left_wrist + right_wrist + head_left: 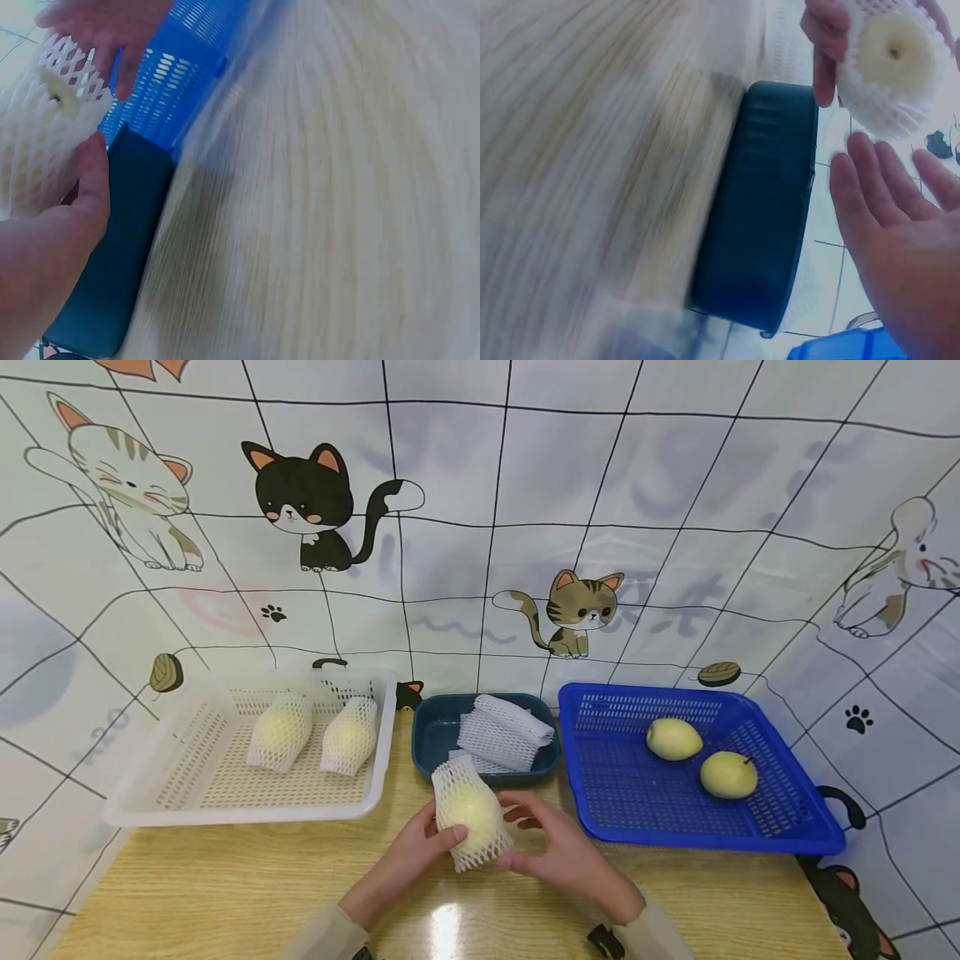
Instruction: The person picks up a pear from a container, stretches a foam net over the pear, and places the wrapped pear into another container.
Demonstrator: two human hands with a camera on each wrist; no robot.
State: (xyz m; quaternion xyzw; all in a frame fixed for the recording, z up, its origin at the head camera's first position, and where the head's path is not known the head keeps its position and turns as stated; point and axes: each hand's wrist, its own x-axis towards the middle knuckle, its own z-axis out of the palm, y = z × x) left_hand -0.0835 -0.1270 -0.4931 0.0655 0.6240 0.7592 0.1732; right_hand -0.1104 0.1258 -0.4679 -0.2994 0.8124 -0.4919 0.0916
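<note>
My left hand [422, 850] grips a pale yellow pear [471, 810] dressed in a white foam net sleeve [453, 774], its thumb across the front of the fruit. The pear is held above the table, just in front of the dark teal tray. In the right wrist view the pear's end [895, 51] shows bare through the net's opening. My right hand [558, 852] is beside the pear's right side with fingers spread; in the right wrist view its fingertips [861, 144] are apart from the net and hold nothing.
A white basket [247, 814] at left holds two net-sleeved pears [281, 735]. The dark teal tray [423, 747] in the middle contains several folded foam nets [498, 735]. At right, a blue basket [622, 810] holds two bare pears [727, 775]. A cat-print cloth [450, 552] hangs behind.
</note>
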